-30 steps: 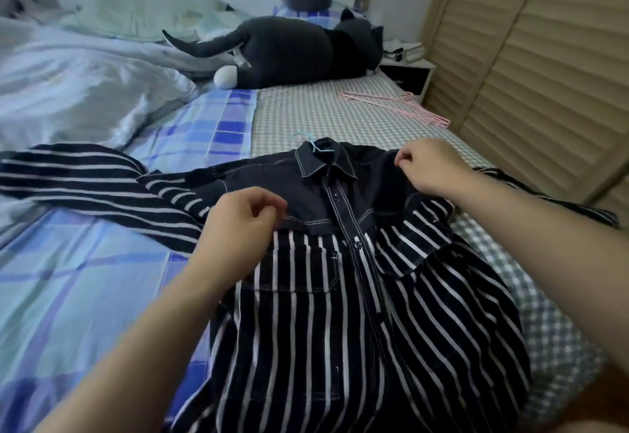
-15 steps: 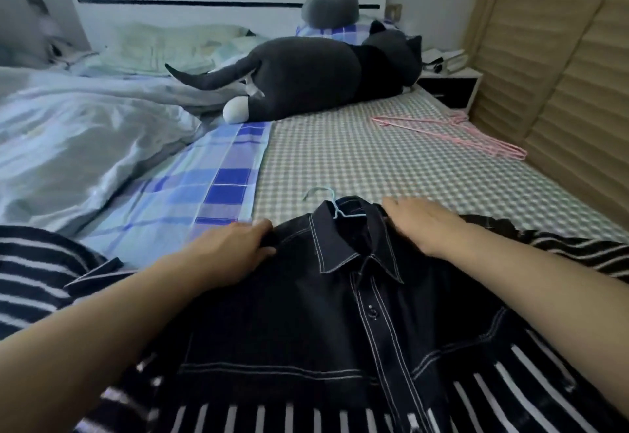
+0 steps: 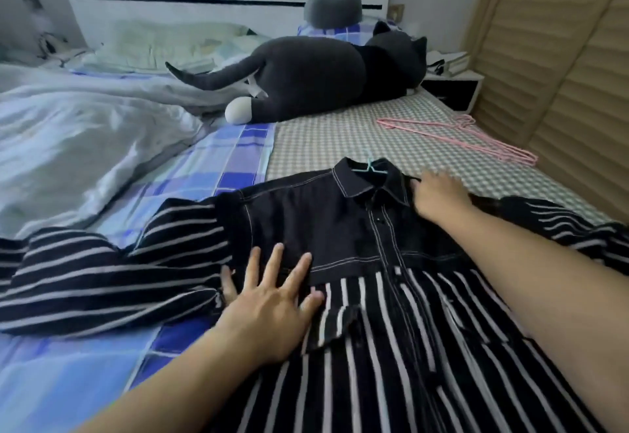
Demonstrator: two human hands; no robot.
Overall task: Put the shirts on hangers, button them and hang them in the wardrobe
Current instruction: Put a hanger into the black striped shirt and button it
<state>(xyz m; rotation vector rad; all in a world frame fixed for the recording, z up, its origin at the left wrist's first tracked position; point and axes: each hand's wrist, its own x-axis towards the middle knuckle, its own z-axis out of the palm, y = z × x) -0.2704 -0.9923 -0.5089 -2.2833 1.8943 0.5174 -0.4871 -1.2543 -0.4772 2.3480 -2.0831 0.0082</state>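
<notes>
A dark shirt (image 3: 326, 221) with a plain yoke and white-striped body and sleeves lies face up on the bed, buttoned down the front. A light blue hanger (image 3: 371, 167) sits inside it, its hook poking out at the collar. My left hand (image 3: 269, 300) lies flat with fingers spread on the shirt's left chest, near the sleeve seam. My right hand (image 3: 439, 197) rests on the right shoulder beside the collar, fingers extended and blurred.
Pink hangers (image 3: 456, 136) lie on the checked sheet (image 3: 326, 140) near the louvred wardrobe doors (image 3: 561, 99) on the right. A grey plush cat (image 3: 316, 78) lies across the bed's far end. A crumpled quilt (image 3: 85, 140) covers the left side. A nightstand (image 3: 452, 89) stands behind.
My left hand slid from the left shoulder down to the chest and spread flat. My right hand stays by the collar. The view pulled back, showing the left sleeve.
</notes>
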